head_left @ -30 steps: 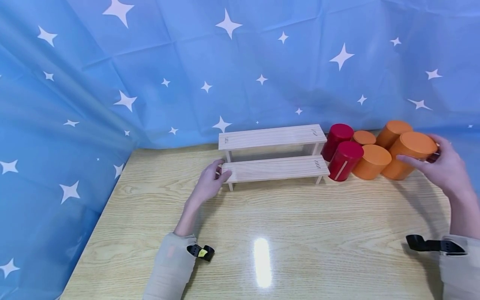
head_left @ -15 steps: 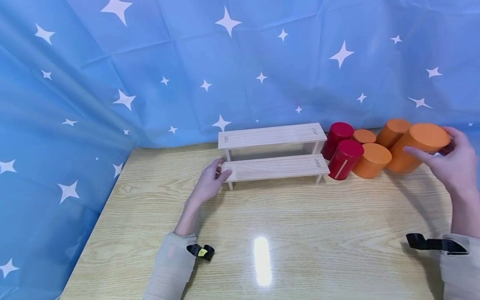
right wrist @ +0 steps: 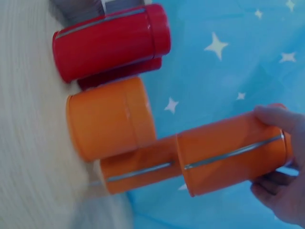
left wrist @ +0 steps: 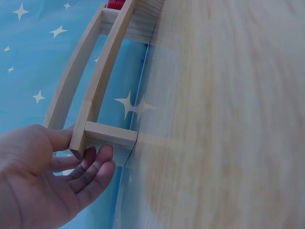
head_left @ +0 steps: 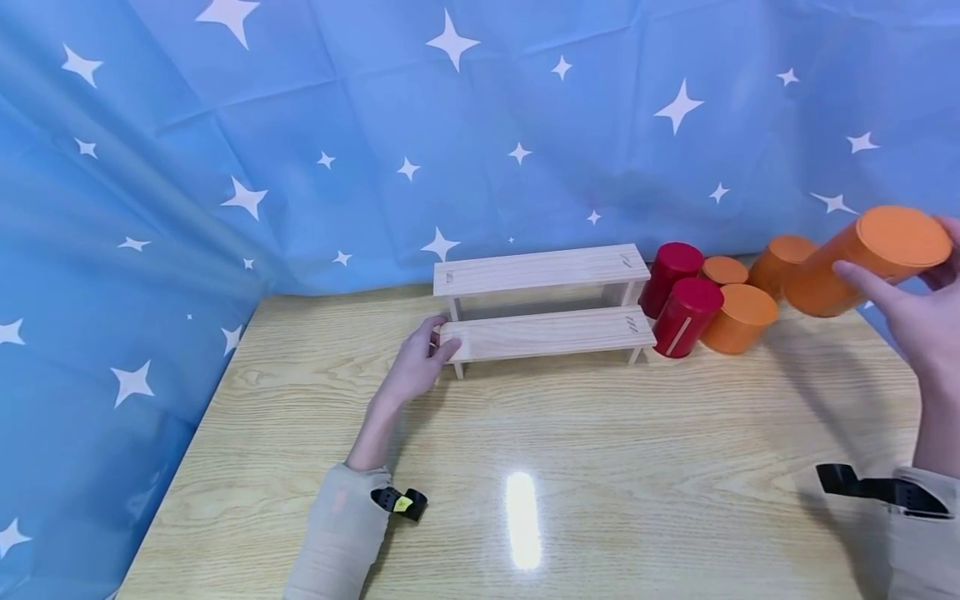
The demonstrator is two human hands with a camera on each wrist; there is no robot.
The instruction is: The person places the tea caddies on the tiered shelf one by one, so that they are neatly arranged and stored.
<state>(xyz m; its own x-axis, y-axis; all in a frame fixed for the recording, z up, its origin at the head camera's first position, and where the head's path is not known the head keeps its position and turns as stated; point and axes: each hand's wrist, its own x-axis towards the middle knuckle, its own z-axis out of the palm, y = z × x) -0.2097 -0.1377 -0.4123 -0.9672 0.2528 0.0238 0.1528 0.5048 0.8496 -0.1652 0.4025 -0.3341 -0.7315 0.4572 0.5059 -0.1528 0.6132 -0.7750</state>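
Observation:
My left hand grips the left end of the lower board of a two-step wooden rack. In the left wrist view its thumb lies on the board while the fingers curl beneath, near the leg. My right hand holds a large orange canister near its lid, thumb on the near side. The canister is tilted and raised off the table; in the right wrist view it overlaps a narrower orange canister behind it.
Right of the rack stand two red canisters, a wide orange canister, a small orange one and a taller orange one. A blue star-print curtain hangs behind and left of the wooden table.
My right hand has lifted the large orange canister up and to the right, away from the group, tilting it. My left hand stays on the rack, which keeps its place.

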